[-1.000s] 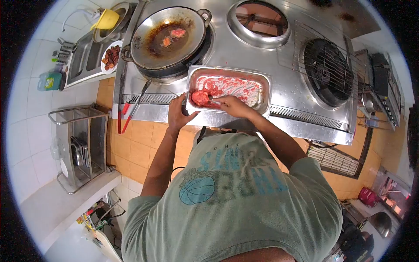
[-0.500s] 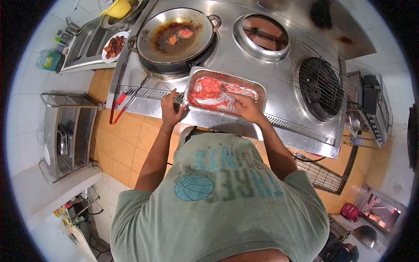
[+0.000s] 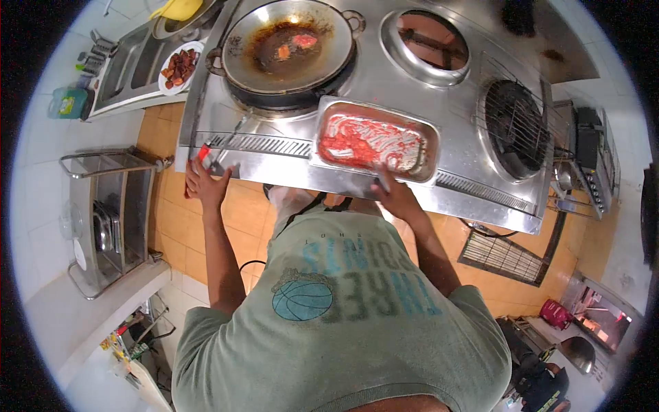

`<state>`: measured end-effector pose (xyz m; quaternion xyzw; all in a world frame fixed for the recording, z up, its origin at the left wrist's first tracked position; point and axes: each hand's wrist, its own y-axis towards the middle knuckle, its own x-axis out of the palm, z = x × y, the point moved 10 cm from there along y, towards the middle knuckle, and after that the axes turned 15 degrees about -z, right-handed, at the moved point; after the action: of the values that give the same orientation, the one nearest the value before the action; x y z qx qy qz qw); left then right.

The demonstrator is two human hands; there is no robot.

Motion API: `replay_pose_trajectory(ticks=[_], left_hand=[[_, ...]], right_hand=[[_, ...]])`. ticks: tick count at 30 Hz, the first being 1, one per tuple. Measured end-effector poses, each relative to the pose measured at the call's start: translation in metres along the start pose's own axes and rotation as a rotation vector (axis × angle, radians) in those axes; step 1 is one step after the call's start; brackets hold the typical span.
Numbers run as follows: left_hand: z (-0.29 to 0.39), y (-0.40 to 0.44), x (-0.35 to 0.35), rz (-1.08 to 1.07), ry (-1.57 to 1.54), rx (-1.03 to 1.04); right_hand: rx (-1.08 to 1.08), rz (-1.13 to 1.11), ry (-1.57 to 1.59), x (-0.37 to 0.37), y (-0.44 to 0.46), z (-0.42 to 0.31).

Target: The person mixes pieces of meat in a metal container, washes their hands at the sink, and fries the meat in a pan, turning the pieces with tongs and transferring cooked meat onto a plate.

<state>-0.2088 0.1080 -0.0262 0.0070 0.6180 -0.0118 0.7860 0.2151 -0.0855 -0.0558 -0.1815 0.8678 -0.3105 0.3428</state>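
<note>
My left hand [image 3: 204, 184], fingers spread and thumb held out, is over the handles of red-handled tongs [image 3: 204, 151] at the stove's front left edge. It covers most of the handles. Beside the near rim of a steel tray [image 3: 437, 161] is my right hand [image 3: 398, 198], fingers apart and slightly blurred, with nothing visible in it. Wet red marinade and small pieces [image 3: 364, 141] are smeared across the tray's bottom. Behind it, a wok [image 3: 237, 51] sits on the left burner. Two reddish pieces of food [image 3: 304, 42] lie in the brown oil inside.
Right of the wok is an open burner ring [image 3: 391, 51], then a wire rack [image 3: 511, 130] over a dark burner. A plate of browned pieces [image 3: 181, 69] stands by the sink [image 3: 127, 82]. To the left is a metal shelf cart [image 3: 127, 206].
My left hand has left the tray's left side and moved to the tongs. My right hand has drawn out of the tray to its near edge. The view has shifted slightly.
</note>
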Motion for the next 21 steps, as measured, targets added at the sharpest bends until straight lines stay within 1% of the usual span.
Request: replay_pose_trajectory(ticks=[2, 4, 6, 7, 9, 10, 11, 13, 14, 15, 17, 18, 19, 20, 21], left_hand=[[-0.044, 0.0, 0.011, -0.281, 0.059, -0.148], [-0.067, 0.002, 0.014, -0.371, -0.008, -0.068], [-0.083, 0.007, 0.026, -0.455, -0.092, 0.008], [-0.082, 0.009, 0.027, -0.419, -0.026, 0.094], [-0.089, 0.018, 0.029, -0.36, -0.169, 0.166], [-0.092, 0.02, 0.028, -0.33, -0.241, 0.202], [-0.101, 0.021, 0.033, -0.363, -0.271, 0.17], [-0.114, 0.021, 0.037, -0.426, -0.338, 0.107], [-0.12, 0.021, 0.038, -0.457, -0.369, 0.077], [-0.118, 0.02, 0.032, -0.506, -0.345, 0.094], [-0.108, 0.012, 0.003, -0.603, -0.292, 0.13], [-0.105, 0.009, -0.016, -0.582, -0.369, 0.116], [-0.1, 0.003, -0.034, -0.563, -0.446, 0.104], [-0.092, 0.001, -0.051, -0.545, -0.522, 0.092], [-0.081, -0.001, -0.062, -0.6, -0.559, 0.072]], right_hand=[[0.085, 0.064, -0.074, -0.016, -0.014, -0.007], [0.297, 0.105, 0.057, -0.022, -0.016, 0.026], [0.169, 0.336, 0.139, -0.035, -0.014, 0.037], [0.313, 0.332, 0.163, -0.04, -0.019, 0.038], [0.316, 0.355, 0.106, -0.043, -0.015, 0.047], [0.352, 0.337, 0.079, -0.042, -0.014, 0.05], [0.488, 0.28, 0.087, -0.037, -0.017, 0.063], [0.493, 0.289, 0.067, -0.036, -0.023, 0.067], [0.52, 0.253, 0.081, -0.035, -0.025, 0.072], [0.547, 0.217, 0.093, -0.035, -0.029, 0.072], [0.641, 0.309, -0.065, -0.055, -0.052, 0.046], [0.689, 0.353, -0.142, -0.063, -0.061, 0.036], [0.616, 0.418, -0.185, -0.071, -0.062, 0.023], [0.462, 0.447, -0.077, -0.079, -0.059, -0.002], [0.311, 0.474, 0.031, -0.089, -0.055, -0.042]])
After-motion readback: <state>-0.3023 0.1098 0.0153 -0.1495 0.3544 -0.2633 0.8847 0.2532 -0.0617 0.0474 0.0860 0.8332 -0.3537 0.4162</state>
